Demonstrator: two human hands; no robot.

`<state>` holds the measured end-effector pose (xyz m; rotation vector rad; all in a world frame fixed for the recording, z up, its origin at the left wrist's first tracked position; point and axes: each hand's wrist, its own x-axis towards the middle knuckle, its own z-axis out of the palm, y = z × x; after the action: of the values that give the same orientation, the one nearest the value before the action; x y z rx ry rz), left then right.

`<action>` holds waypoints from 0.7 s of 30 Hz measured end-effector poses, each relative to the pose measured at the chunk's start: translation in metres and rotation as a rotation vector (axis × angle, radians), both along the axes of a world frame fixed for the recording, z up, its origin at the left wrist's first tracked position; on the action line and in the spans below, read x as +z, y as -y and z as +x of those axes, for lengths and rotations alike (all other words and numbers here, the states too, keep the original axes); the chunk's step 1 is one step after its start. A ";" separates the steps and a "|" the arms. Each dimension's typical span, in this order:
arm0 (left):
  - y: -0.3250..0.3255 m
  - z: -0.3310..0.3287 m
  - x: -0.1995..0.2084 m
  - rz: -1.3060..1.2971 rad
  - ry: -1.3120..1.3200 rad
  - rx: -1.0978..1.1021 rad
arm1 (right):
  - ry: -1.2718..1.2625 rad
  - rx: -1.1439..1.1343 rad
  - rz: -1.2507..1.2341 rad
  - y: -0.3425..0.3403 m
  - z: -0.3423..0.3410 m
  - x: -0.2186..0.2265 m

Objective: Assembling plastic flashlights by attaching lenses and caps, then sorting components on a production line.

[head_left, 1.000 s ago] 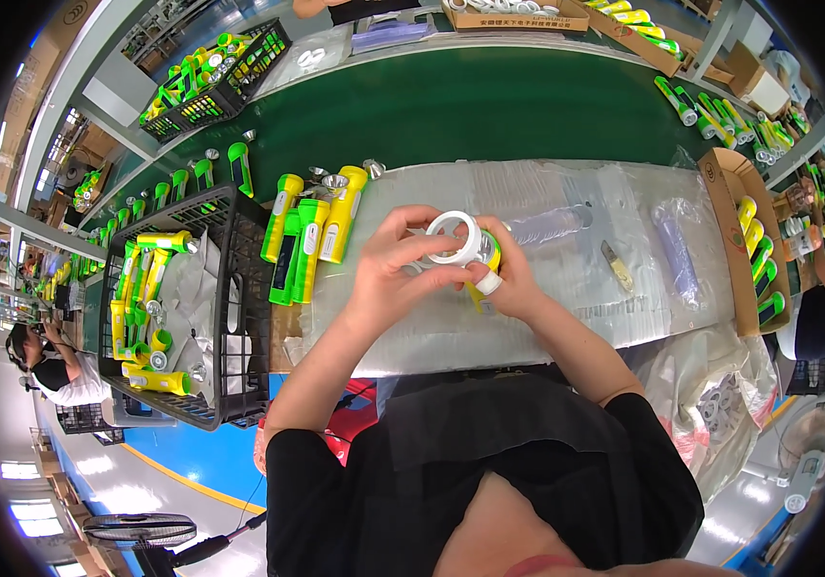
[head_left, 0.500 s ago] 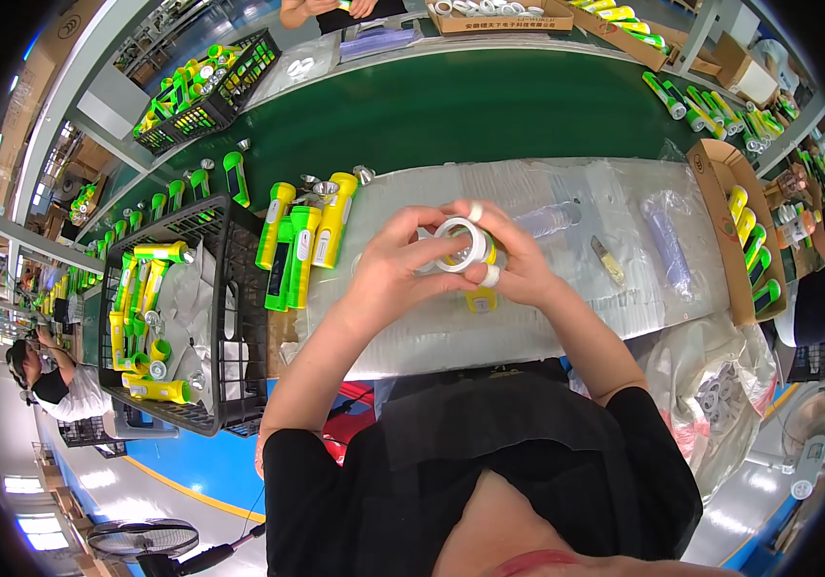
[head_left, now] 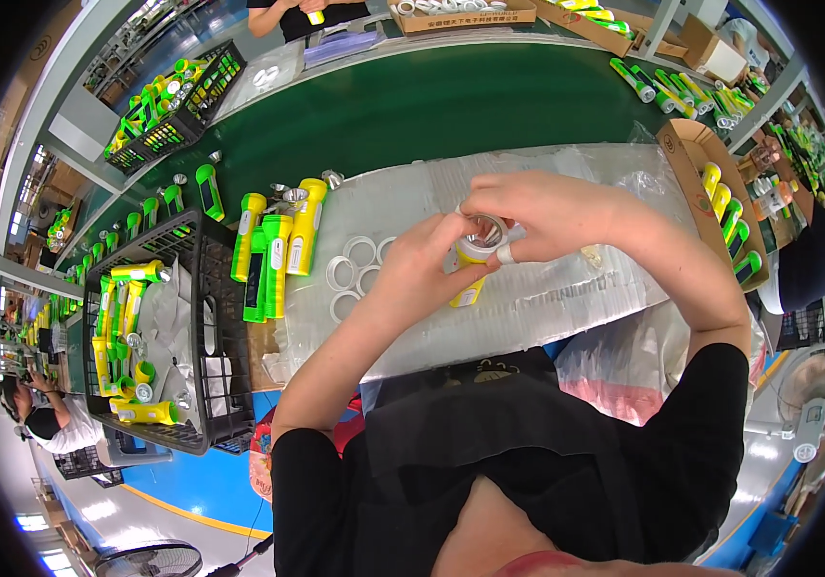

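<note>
Between both hands stands a yellow flashlight (head_left: 468, 293), tilted, its head pointing up toward me. A white ring (head_left: 482, 253) sits round the head, and a shiny reflector (head_left: 486, 229) shows inside. My left hand (head_left: 427, 258) wraps the head from the left side. From the far right, my right hand (head_left: 528, 216) curls over the rim, its fingers closed around it and white wraps on them. Several loose white rings (head_left: 340, 273) lie on the mat beside my left forearm. The fingers hide part of the flashlight's head.
Green and yellow flashlights (head_left: 306, 231) stand left of the plastic-covered mat (head_left: 412, 341). Beyond them is a black crate (head_left: 229, 337) of flashlights. A cardboard box (head_left: 682, 154) with more flashlights borders the right side. Across the green belt (head_left: 412, 96), another person's hands work.
My right hand has swung up and over the flashlight's head, its elbow moving outward. The white ring, earlier facing me, now sits lower round the reflector. Loose rings at left have come into view.
</note>
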<state>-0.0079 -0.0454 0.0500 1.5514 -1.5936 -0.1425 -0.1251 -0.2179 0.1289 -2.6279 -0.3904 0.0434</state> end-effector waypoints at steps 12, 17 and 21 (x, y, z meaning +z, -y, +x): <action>0.008 -0.002 -0.007 -0.083 0.054 0.068 | -0.213 -0.556 -0.267 -0.024 0.011 -0.005; 0.012 -0.004 -0.008 -0.134 -0.004 0.035 | 0.325 -0.354 -0.174 0.002 0.001 -0.027; 0.008 -0.005 -0.008 -0.122 0.048 0.070 | -0.025 -0.282 -0.019 -0.013 0.003 -0.014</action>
<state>-0.0133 -0.0530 0.0420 1.5238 -1.5532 0.0302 -0.1224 -0.2051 0.1146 -2.6721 -0.0085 -0.0129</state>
